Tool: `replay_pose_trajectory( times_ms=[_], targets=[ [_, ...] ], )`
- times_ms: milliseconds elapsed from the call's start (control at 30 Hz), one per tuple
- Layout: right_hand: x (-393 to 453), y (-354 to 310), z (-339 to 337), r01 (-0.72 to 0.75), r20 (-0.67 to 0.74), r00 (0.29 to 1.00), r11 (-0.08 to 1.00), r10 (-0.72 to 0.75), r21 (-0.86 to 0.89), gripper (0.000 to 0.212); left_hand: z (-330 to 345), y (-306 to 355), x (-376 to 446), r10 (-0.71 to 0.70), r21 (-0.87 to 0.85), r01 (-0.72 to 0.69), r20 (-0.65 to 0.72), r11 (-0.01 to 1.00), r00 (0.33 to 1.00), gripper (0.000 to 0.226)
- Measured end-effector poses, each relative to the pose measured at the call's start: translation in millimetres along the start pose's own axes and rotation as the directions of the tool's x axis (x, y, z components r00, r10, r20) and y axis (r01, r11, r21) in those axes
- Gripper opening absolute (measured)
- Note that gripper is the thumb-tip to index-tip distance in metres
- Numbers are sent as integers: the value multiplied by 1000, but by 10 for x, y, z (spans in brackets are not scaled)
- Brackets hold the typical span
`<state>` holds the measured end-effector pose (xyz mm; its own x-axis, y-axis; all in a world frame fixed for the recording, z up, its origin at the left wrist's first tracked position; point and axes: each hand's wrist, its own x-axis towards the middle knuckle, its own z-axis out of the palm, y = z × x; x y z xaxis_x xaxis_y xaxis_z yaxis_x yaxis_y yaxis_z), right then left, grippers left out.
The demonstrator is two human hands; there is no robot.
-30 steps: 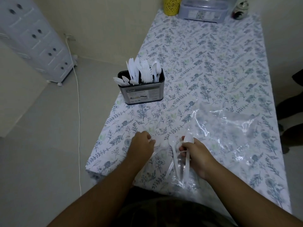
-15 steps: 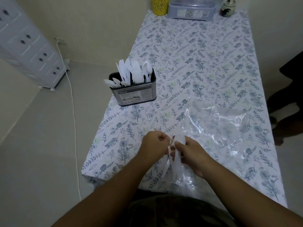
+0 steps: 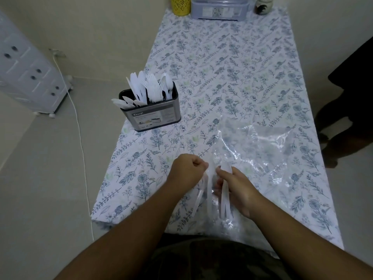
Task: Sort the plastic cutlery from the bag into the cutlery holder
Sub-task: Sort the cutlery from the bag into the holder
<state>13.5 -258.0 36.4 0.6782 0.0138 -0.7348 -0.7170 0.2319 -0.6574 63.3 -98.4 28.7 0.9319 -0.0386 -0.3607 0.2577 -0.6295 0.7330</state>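
Person is splitting a small bunch of white plastic cutlery between both hands, just in front of the cutlery holder (image 3: 150,110) at the near bench (image 3: 252,81) edge. Left hand (image 3: 186,172) is clenching around the top of one or two white pieces (image 3: 198,196), handles trailing toward the body. Right hand (image 3: 235,188) is gripping spoons (image 3: 224,196), bowls poking out above the fingers; likely separating by type so each goes in its own compartment. Exact count cannot be told.

Clear plastic bag (image 3: 268,150) is lying flat and crumpled to the holder's right and nearer, apparently emptied. Holder is already standing full of knives, forks and spoons, handles down, heads up for easy sorting. Its label is reading "Kosso" or similar; smaller print is unreadable. Judging: sorting is nearly done, last pieces in hand.
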Motion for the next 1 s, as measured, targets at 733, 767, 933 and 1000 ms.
replay_pose_trajectory(
  times_ms=[733, 767, 933, 1000],
  targets=[
    [85, 91, -210, -84, -160, 983, 996, 88, 35, 25, 293, -161, -217, 94, 363, -139, 141, 921, 986, 26],
    [73, 88, -208, -91, -153, 983, 995, 96, 42, 25, 280, -172, -217, 109, 375, -150, 129, 915, 986, 23],
    [48, 75, -175, -92, -40, 994, 983, 99, 157, 19, 214, -47, -269, 89, 172, -94, 37, 981, 995, 19],
    [26, 67, -135, -63, 53, 997, 983, 54, 173, 22, 213, 20, -298, 53, -58, -46, 125, 997, 991, 21]
  ],
)
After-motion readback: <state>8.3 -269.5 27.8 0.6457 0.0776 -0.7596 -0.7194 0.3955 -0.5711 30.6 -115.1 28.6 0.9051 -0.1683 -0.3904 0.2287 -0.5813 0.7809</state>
